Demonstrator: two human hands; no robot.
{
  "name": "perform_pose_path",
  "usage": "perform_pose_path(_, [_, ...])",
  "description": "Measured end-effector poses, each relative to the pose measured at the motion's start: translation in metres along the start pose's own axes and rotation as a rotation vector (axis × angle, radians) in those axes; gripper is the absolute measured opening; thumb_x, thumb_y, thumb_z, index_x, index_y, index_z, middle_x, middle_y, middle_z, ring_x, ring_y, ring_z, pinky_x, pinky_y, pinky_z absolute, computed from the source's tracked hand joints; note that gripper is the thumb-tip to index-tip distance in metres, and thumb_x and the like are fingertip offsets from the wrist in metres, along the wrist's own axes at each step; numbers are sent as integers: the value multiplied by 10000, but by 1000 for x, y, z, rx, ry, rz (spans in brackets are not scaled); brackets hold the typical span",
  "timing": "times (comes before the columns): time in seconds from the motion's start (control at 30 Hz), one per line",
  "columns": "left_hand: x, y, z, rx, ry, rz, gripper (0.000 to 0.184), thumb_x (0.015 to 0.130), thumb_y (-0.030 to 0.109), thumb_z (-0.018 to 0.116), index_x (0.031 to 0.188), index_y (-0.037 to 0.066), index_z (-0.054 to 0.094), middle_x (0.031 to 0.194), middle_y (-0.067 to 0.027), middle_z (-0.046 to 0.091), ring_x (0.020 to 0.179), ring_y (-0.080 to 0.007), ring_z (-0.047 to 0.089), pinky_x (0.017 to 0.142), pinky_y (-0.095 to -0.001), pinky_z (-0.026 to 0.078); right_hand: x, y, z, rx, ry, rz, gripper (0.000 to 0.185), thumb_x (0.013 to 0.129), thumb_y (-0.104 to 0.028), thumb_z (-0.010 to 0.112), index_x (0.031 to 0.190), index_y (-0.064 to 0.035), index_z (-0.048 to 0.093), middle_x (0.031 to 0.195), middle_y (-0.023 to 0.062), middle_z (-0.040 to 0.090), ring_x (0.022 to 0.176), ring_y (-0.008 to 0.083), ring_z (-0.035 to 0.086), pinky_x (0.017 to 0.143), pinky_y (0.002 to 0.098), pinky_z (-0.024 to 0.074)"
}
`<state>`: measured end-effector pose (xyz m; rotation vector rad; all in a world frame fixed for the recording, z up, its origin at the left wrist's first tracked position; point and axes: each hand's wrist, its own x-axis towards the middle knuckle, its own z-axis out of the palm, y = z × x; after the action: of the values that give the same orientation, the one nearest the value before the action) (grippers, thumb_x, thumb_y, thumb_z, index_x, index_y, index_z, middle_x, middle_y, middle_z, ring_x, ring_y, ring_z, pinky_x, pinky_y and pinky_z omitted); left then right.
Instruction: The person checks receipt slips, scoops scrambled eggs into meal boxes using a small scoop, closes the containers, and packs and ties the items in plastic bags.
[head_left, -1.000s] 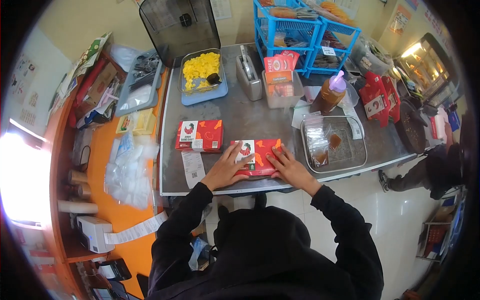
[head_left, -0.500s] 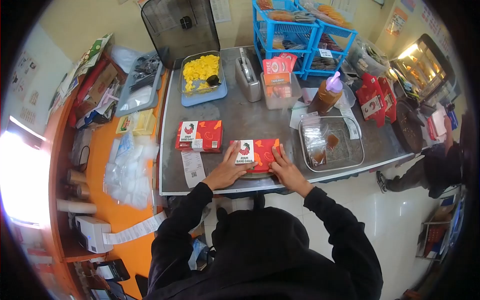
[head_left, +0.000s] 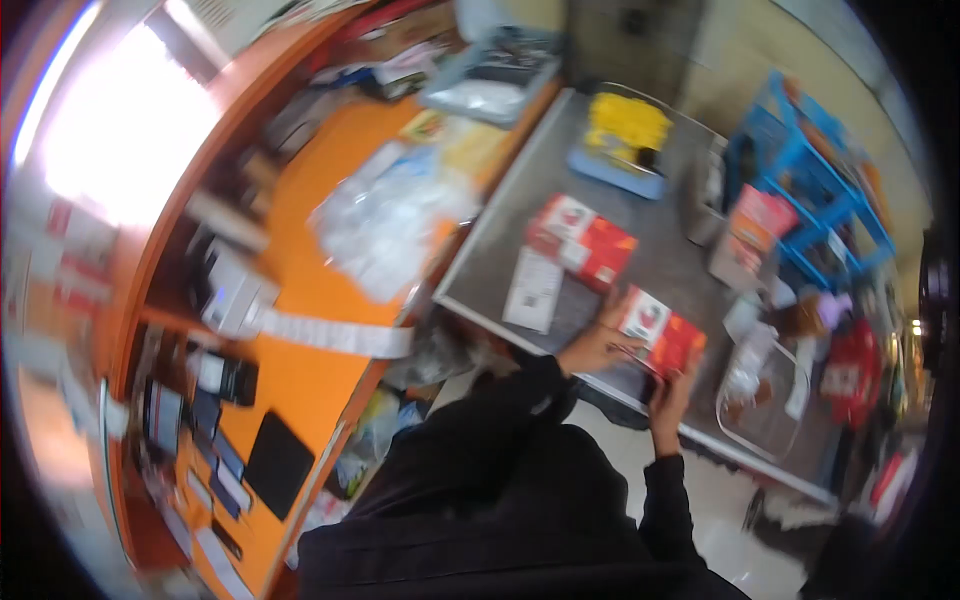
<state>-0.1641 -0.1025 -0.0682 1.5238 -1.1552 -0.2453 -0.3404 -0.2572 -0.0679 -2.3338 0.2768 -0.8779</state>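
Two hands of mine are at one red box (head_left: 664, 335), which is by the near edge of the grey table (head_left: 655, 220); whether it rests there or is slightly lifted, I cannot tell. My left hand (head_left: 598, 347) touches its left side, with the fingers rather spread, and my right hand (head_left: 675, 394) touches its near right end, with the fingers extended. Because the view is blurred, I cannot say if the fingers grip firmly or only lie against it.

A second red box (head_left: 583, 240) lies farther and to the left, with a paper slip (head_left: 533, 292) beside it. Beyond these, yellow food (head_left: 625, 120) sits above a blue tray (head_left: 612, 174). To the right is a wire basket (head_left: 757, 447) with small bags (head_left: 748, 360). On the orange table (head_left: 322, 388) at left are plastic bags (head_left: 385, 222) and a white printer (head_left: 232, 292).
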Motion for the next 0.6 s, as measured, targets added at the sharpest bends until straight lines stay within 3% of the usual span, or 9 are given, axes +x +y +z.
perform_pose_path(0.03, [-4,4,5,51,40,-49,425,743,85,778,1145,218,743,1637,-164,28,1493,-417,-72,1190,-509,70,0,-1,3,-12,31,6,554,892,16,603,1393,-138,425,1556,255,268,1442,468,228,1147,536,248])
perform_pose_path(0.07, [-9,18,7,77,93,-54,426,745,53,764,1154,168,728,1631,-190,40,1486,-454,-15,1187,-492,142,5,-9,-1,-126,-16,26,451,857,-23,643,1269,-27,460,1532,268,298,1421,484,256,1149,555,221])
perform_pose_path(0.13, [-31,46,4,105,199,-52,502,823,51,700,1291,227,649,1617,-202,127,1492,-424,60,1184,-496,145,23,-73,-5,-495,61,4,345,814,-71,679,1103,10,510,1434,261,402,1323,476,380,1101,557,278])
perform_pose_path(0.23, [-89,87,-37,175,341,-119,407,821,53,694,1221,121,660,1500,-205,374,1403,-389,321,1122,-463,298,18,-125,27,-296,163,-75,269,787,-94,688,1010,-18,559,1255,214,512,1176,415,478,1018,543,337])
perform_pose_path(0.3, [-148,82,-56,126,666,-398,287,849,78,690,1134,63,658,1240,-153,558,1188,-330,496,1017,-425,392,25,-175,70,168,-102,-166,180,818,20,649,987,-13,594,994,167,603,967,339,567,874,424,424])
perform_pose_path(0.37, [-197,59,-75,-128,1320,-926,331,859,212,738,1077,-11,627,1002,-109,584,1012,-269,542,943,-394,416,27,-222,125,423,-425,-151,157,824,53,642,963,-20,633,895,124,637,842,271,625,730,332,485])
perform_pose_path(0.43, [-247,1,-101,458,1650,-1179,375,930,279,684,1126,-20,571,1127,-89,565,1012,-191,541,876,-328,449,22,-247,181,544,-596,-168,145,838,35,643,974,-12,644,928,132,643,854,285,639,731,341,508])
perform_pose_path(0.5, [-267,1,-155,205,1530,-933,372,932,298,682,1090,-34,625,1141,-106,619,972,-162,569,854,-308,447,15,-250,232,582,-707,-195,244,842,26,637,1080,-28,625,996,141,637,908,307,636,795,368,511])
perform_pose_path(0.6, [-275,3,-183,-401,1547,-959,347,928,291,684,1053,-32,669,1153,-111,654,945,-135,594,830,-312,458,29,-267,267,519,-728,-299,384,840,11,649,1211,-46,570,1070,139,624,957,316,629,842,384,502])
